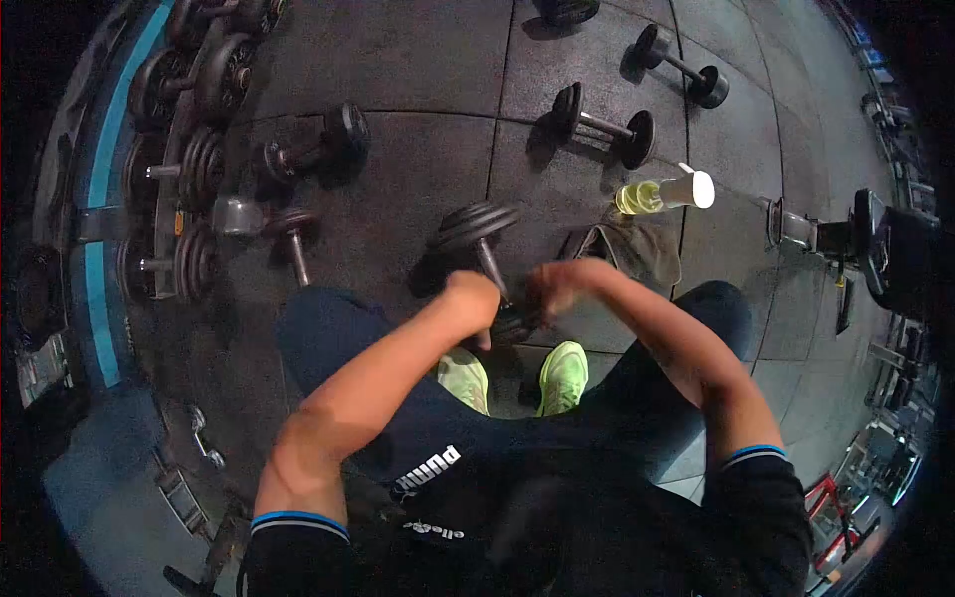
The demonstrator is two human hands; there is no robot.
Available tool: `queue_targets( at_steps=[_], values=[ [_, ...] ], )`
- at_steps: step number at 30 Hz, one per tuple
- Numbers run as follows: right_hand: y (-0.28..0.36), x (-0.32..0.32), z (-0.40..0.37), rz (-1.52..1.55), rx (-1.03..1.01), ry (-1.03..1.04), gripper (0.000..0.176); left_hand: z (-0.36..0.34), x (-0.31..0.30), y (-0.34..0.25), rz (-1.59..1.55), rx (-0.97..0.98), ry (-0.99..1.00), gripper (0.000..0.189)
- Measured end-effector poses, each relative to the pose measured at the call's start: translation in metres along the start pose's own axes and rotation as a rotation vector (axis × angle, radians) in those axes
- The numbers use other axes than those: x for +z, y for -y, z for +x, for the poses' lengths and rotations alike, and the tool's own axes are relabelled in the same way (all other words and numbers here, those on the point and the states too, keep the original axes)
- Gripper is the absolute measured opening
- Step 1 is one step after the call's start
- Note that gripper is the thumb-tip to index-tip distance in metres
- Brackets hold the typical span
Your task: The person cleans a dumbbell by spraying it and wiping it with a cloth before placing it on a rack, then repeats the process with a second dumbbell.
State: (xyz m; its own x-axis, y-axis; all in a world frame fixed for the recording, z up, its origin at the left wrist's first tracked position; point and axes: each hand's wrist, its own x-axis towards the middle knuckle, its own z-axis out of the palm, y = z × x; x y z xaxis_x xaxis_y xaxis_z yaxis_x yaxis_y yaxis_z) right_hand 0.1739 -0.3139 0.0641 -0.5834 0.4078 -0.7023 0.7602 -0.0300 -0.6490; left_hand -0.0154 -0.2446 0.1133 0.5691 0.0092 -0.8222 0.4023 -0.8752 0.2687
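Observation:
Between my knees, a dumbbell (478, 226) with round dark plates rests on the rubber floor. Its bare metal handle (490, 261) runs down toward my shoes. My left hand (472, 298) is over the near left side of the dumbbell, back of the hand toward me, most fingers out of sight. On the other side, my right hand (565, 286) is smeared by motion and overlaps the dark area beside the near plates (515, 326). A dark towel (642, 254) lies on the floor just beyond my right hand.
A bottle with yellowish liquid and a white lid (686, 189) is beyond the towel. More dumbbells lie ahead, one (605, 127) in front and another (318, 144) to the left. A dumbbell rack (164, 171) lines the left side. Padded equipment (900, 244) is at the right.

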Motion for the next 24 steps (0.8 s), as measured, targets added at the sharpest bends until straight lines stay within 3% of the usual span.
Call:
queue_targets(
  at_steps=[1, 4, 6, 9, 11, 13, 14, 17, 20, 24],
  values=[
    [0.000, -0.016, 0.010, 0.067, 0.041, 0.072, 0.042, -0.009, -0.014, 0.012, -0.078, -0.021, -0.080, 0.063],
    [-0.054, 0.001, 0.107, 0.176, 0.199, -0.177, 0.050, -0.051, -0.059, 0.047, -0.113, -0.226, -0.426, 0.040],
    [-0.082, 0.031, 0.177, 0.435, 0.119, -0.447, 0.049, -0.069, -0.074, 0.077, -0.235, -0.262, -0.585, 0.024],
    [-0.076, 0.064, 0.243, 0.908, 0.066, -0.924, 0.047, -0.091, -0.091, 0.093, -0.375, -0.304, -0.642, 0.028],
    [-0.061, 0.047, 0.219, 0.768, -0.039, -0.822, 0.045, -0.097, -0.094, 0.095, -0.396, -0.280, -0.686, 0.030],
    [-0.054, 0.061, 0.229, 0.883, 0.003, -1.149, 0.041, -0.095, -0.096, 0.095, -0.400, -0.280, -0.688, 0.032],
    [-0.059, 0.060, 0.230, 0.874, 0.063, -0.972, 0.046, -0.091, -0.099, 0.095, -0.383, -0.287, -0.662, 0.033],
    [-0.019, 0.041, 0.200, 0.802, 0.018, -1.127, 0.043, -0.076, -0.098, 0.099, -0.430, -0.308, -0.719, 0.033],
    [-0.051, 0.052, 0.222, 0.754, -0.074, -1.044, 0.048, -0.072, -0.096, 0.110, -0.436, -0.389, -0.693, 0.033],
    [-0.034, 0.043, 0.193, 0.735, -0.035, -0.941, 0.046, -0.076, -0.090, 0.112, -0.443, -0.405, -0.707, 0.034]
  ],
)
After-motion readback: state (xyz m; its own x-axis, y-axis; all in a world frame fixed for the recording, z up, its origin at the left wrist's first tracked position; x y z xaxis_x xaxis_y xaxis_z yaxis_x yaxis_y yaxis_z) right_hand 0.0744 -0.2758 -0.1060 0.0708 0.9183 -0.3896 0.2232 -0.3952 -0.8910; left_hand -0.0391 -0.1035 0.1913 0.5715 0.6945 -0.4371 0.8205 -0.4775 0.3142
